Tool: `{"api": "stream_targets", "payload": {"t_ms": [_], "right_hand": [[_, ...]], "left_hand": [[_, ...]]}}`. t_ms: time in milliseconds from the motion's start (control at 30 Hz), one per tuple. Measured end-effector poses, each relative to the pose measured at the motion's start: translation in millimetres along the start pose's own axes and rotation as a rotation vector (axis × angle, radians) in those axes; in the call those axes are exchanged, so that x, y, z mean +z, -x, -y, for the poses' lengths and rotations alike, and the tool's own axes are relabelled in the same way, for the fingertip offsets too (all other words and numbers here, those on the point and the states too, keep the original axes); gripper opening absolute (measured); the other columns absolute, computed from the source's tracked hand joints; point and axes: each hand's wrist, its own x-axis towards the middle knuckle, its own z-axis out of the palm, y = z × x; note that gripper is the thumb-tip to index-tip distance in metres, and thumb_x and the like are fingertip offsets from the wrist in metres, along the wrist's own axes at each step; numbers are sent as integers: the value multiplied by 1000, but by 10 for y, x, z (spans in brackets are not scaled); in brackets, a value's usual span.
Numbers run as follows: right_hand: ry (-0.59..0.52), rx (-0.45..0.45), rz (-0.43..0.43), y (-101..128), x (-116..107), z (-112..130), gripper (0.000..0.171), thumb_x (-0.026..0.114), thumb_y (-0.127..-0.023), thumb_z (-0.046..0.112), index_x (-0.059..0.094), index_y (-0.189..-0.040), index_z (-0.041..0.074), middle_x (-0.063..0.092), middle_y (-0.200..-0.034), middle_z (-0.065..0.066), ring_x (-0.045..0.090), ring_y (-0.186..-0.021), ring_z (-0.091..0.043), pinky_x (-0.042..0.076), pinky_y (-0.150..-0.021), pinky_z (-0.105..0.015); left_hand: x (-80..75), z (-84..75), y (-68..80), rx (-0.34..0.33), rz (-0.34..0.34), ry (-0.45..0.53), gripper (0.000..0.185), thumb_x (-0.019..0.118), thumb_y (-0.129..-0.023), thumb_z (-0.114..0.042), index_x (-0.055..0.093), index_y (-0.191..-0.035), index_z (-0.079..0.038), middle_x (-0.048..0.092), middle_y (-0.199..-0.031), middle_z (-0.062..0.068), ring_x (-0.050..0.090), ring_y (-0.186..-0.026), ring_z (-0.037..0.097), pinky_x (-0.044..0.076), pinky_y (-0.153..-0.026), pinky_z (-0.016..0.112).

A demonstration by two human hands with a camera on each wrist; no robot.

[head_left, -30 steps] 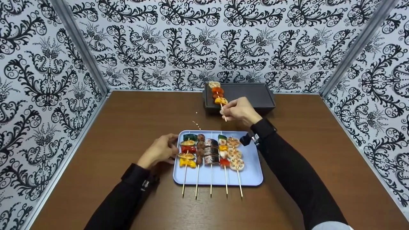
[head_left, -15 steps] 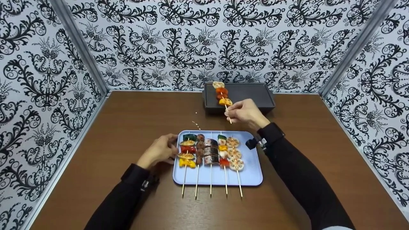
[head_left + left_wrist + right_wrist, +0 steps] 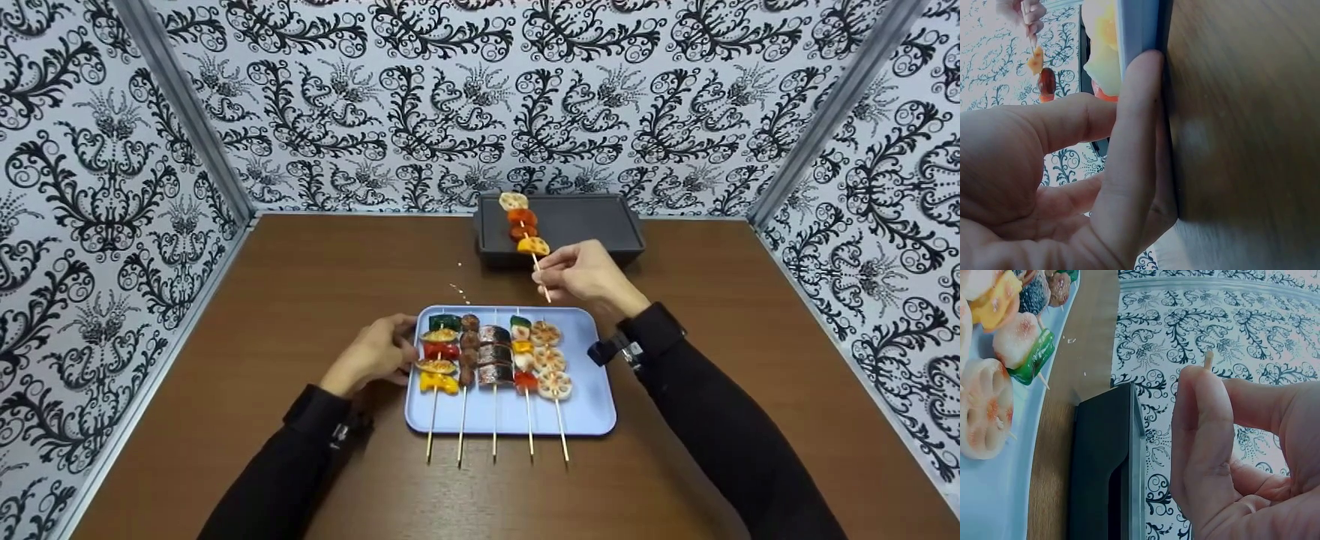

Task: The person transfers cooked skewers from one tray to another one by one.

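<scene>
Just above the middle of the head view, the right hand (image 3: 589, 274) pinches the stick of a vegetable skewer (image 3: 525, 229), held tilted in the air over the near edge of the dark griddle (image 3: 592, 221) at the back of the brown bench (image 3: 262, 300). Lower, near the centre, the left hand (image 3: 373, 355) rests with straight fingers pressed against the left rim of the blue tray (image 3: 585, 409), which carries five more skewers (image 3: 495, 356) lying side by side.
</scene>
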Motion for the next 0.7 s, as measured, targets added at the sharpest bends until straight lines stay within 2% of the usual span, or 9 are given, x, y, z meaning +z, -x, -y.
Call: {"api": "stream_targets", "payload": {"t_ms": [200,367,533,700], "right_hand": [[78,-36,4,127,1,-44,26,82,-91,8,73,-112,-4,76,-98,-19,76,-90,-37,67,-78,-40],[131,-69,8,235,-21,-102,24,83,-91,11,75,-110,-1,76,-101,-23,76,-90,-39,66,-81,-49],[150,-84,10,305,-24,-163,24,83,-91,11,75,-110,-2,75,-105,-26,77,-85,-36,66,-80,-50],[150,-77,10,357,-20,-226,22,82,-91,10,75,-109,0,75,-105,-25,74,-90,-43,67,-76,-45]], "left_hand": [[-11,-5,-13,-13,3,4,67,68,-90,9,51,-153,-9,65,-96,19,72,-73,30,67,-61,42],[-13,-9,-9,-12,10,11,68,67,-91,9,50,-154,-8,65,-97,20,71,-75,31,68,-62,42],[-12,-2,-4,-20,6,6,67,68,-91,8,50,-154,-8,66,-97,19,72,-75,30,67,-62,42],[-2,8,-7,-4,4,3,66,67,-91,8,51,-153,-8,65,-95,18,71,-74,28,67,-60,42]]}}
